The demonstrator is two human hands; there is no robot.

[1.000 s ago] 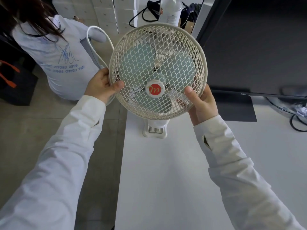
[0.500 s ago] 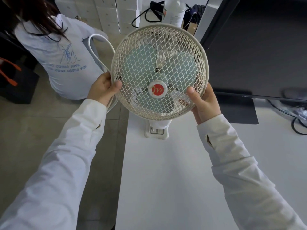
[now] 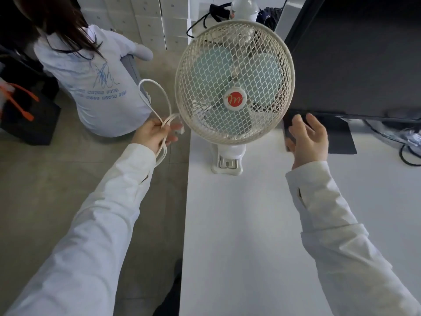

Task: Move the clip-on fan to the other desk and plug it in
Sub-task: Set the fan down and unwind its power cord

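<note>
At the far left of the fan, a black bag (image 3: 27,119) with orange straps was seen on the floor (image 3: 68,179), and beside it, nearer the fan, a second person (image 3: 95,83) in a white printed top was turned away, low to the floor. Stacked white boxes (image 3: 141,17) were ranged behind that person, up and left of the fan. Just left of the fan's grille, the left hand (image 3: 155,133) was closed around a gathered loop of the white cord (image 3: 159,99), with the fingers curled on it and the plug (image 3: 178,128) showing past the fingertips, close to the grille rim but apart from it. The fan (image 3: 234,83) was set upright at the left edge of the white desk (image 3: 239,224), its clip base (image 3: 227,163) resting on the desk top and its red hub badge faced toward the camera; neither hand was touching it. Behind the fan's top, a white bottle (image 3: 245,6) and dark straps could be made out. To the right of the fan, the right hand (image 3: 307,137) was held above the desk with the fingers spread and nothing gripped, just clear of the grille. A dark monitor (image 3: 364,53) was stood right of the fan, its base (image 3: 337,140) partly covered by the hand. Black cables (image 3: 407,153) were lying at the far right of the desk.
</note>
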